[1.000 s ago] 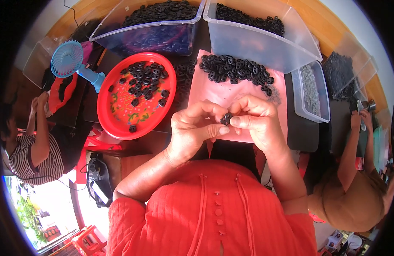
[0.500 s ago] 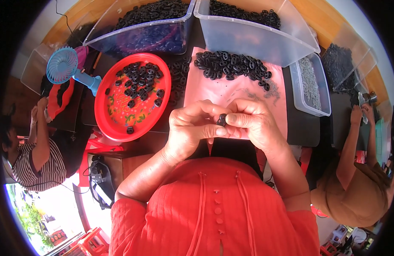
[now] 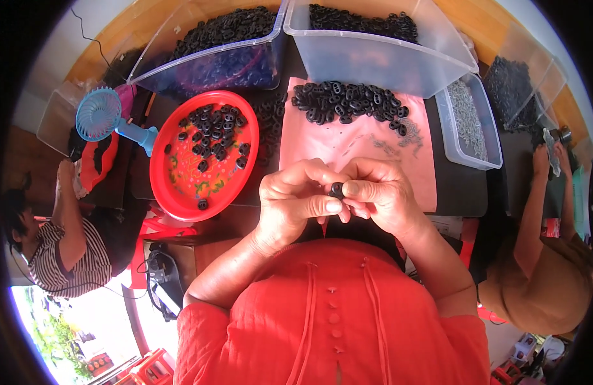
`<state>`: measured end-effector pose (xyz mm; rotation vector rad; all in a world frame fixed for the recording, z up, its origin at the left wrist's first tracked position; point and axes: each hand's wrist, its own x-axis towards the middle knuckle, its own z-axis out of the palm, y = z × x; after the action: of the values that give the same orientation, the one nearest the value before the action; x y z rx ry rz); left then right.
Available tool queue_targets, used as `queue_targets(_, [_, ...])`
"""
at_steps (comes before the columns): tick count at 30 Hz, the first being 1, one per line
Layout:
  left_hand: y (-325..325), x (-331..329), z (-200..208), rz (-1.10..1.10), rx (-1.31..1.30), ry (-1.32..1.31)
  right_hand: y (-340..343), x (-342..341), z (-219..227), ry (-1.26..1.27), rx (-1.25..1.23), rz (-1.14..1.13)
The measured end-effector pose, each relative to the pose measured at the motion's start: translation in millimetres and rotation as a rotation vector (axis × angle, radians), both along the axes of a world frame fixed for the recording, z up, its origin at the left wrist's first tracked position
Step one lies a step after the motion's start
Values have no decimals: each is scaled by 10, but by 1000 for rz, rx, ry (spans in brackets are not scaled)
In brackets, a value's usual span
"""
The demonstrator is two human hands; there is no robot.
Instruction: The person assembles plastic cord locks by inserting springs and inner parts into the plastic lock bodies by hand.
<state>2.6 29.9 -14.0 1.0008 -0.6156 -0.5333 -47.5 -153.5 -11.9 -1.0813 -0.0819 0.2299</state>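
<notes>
In the middle of the frame, a small black piece point(image 3: 336, 190) sits between the fingertips of the two hands, just past the near edge of a pink sheet point(image 3: 322, 144). The right hand point(image 3: 381, 196) pinches it, thumb against the piece and the other fingers curled beneath. The left hand point(image 3: 296, 199) has its thumb and forefinger drawn nearly together right at the piece; whether they grip it too, I cannot tell.

Toward the far end of the sheet, at upper centre, lies a heap of black two-holed pieces point(image 3: 344, 101), with thin grey metal bits point(image 3: 408, 131) scattered at its lower right. Left of centre, a round red tray point(image 3: 156, 160) holds loose black parts point(image 3: 216, 131), mostly grouped toward its far side; a blue handheld fan point(image 3: 99, 115) is just beyond its left rim. Along the top, two clear plastic bins point(image 3: 386, 61) hold many more black pieces. A smaller clear box point(image 3: 482, 162) of grey metal parts point(image 3: 466, 119) stands on the dark surface point(image 3: 460, 192) at upper right. Co-workers sit at both sides, one in a striped top point(image 3: 72, 260), one in a brown top point(image 3: 537, 285).
</notes>
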Motion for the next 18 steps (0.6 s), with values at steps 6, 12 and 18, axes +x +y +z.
queue_targets(6, [-38,-117,65,80,-34,-49,56,-43,12,9,9,-29])
queue_targets(12, [-9,-92,-16,99,-83,-7,152,-38,-85,17,101,-10])
queue_targets(18, [154,-81,204,182,-42,151,321,61,-25,92,216,83])
